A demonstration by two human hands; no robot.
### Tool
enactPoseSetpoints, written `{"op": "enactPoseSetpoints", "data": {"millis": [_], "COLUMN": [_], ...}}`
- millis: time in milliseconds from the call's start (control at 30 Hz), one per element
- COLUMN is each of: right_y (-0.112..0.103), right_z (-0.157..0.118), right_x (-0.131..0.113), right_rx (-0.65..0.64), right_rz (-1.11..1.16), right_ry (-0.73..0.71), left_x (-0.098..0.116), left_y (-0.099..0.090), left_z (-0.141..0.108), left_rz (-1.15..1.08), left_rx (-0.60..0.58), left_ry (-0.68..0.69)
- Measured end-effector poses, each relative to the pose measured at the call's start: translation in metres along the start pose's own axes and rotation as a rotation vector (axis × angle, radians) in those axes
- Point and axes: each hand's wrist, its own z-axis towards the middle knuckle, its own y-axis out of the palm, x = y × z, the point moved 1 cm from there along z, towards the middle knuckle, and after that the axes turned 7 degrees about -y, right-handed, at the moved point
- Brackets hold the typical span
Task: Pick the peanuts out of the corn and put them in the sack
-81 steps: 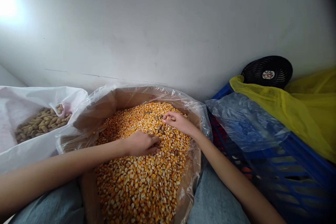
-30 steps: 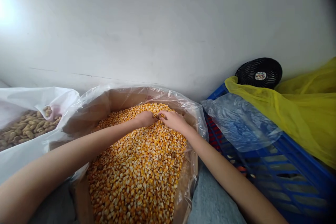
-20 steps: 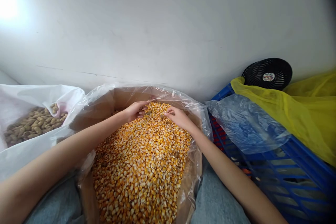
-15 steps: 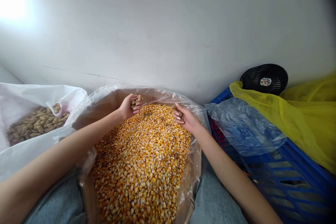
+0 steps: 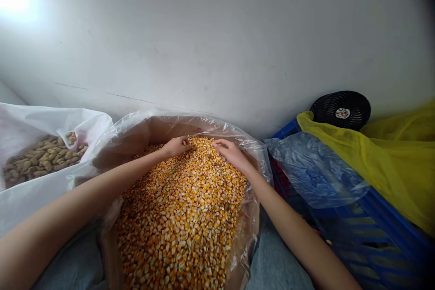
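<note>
A plastic-lined sack of yellow corn kernels [image 5: 183, 208] stands open between my knees. My left hand [image 5: 177, 146] is turned palm down at the far left of the corn, fingers curled in low over the kernels. The peanuts seen in it a moment earlier are now mostly hidden beneath the hand. Across from it, my right hand [image 5: 231, 154] rests close to the corn surface with fingers bent; the peanuts in its palm are also covered. A few brown pieces, perhaps peanuts, lie among the kernels, one of them a brown lump [image 5: 227, 206] toward the right.
On the left is a white sack [image 5: 84, 122] with unshelled peanuts [image 5: 44, 156] in it. To the right stands a blue plastic crate [image 5: 384, 217], draped with clear plastic [image 5: 316, 167] and yellow mesh [image 5: 384, 158]. A black fan [image 5: 341, 109] leans by the wall behind it.
Both hands have turned over and gone lower, down to the corn. The left moved slightly right, the right slightly left. Peanuts visible in the palms before are now out of sight.
</note>
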Motion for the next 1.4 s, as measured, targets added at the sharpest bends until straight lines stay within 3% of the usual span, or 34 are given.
{"op": "enactPoseSetpoints", "data": {"millis": [100, 200, 267, 467, 567, 667, 733, 800, 900, 967, 1100, 1200, 1300, 1400], "right_y": [0.015, 0.018, 0.013, -0.006, -0.010, -0.007, 0.000, 0.011, 0.035, 0.050, 0.061, 0.045, 0.021, 0.008], "right_z": [0.004, 0.005, 0.005, 0.001, 0.003, 0.010, 0.018, 0.028, 0.043, 0.049, 0.051, 0.049, 0.046, 0.042], "right_x": [0.004, 0.008, 0.007, -0.005, -0.006, -0.001, 0.001, -0.001, -0.008, -0.011, -0.009, -0.004, 0.002, 0.006], "right_rx": [-0.087, -0.128, -0.078, 0.002, -0.004, 0.021, 0.021, -0.010, -0.129, -0.248, -0.327, -0.160, 0.009, 0.047], "right_rz": [-0.521, -0.612, -0.378, 0.855, 1.119, 1.005, 0.680, 0.216, -0.485, -0.808, -0.966, -0.738, -0.164, 0.349], "right_ry": [-0.051, -0.043, -0.012, 0.144, 0.188, 0.185, 0.150, 0.055, -0.111, -0.161, -0.170, -0.136, -0.051, 0.039], "left_x": [0.003, 0.005, 0.004, 0.008, 0.012, 0.012, 0.009, 0.005, -0.001, -0.002, 0.011, 0.032, 0.047, 0.047], "left_y": [0.008, 0.008, 0.003, -0.025, -0.037, -0.040, -0.037, -0.033, -0.027, -0.023, -0.017, -0.009, 0.006, 0.024], "left_z": [0.000, -0.002, -0.004, -0.010, -0.013, -0.015, -0.014, -0.013, -0.009, -0.009, -0.019, -0.039, -0.061, -0.073], "left_rz": [0.378, 0.375, 0.144, -0.988, -1.261, -1.324, -1.303, -1.267, -1.179, -1.038, -0.508, 0.021, 0.519, 0.837], "left_rx": [0.026, 0.010, -0.046, -0.322, -0.377, -0.402, -0.391, -0.363, -0.311, -0.297, -0.312, -0.283, -0.258, -0.247], "left_ry": [0.114, 0.132, 0.077, -0.138, -0.142, -0.109, -0.114, -0.151, -0.208, -0.224, -0.104, 0.257, 0.630, 0.697]}}
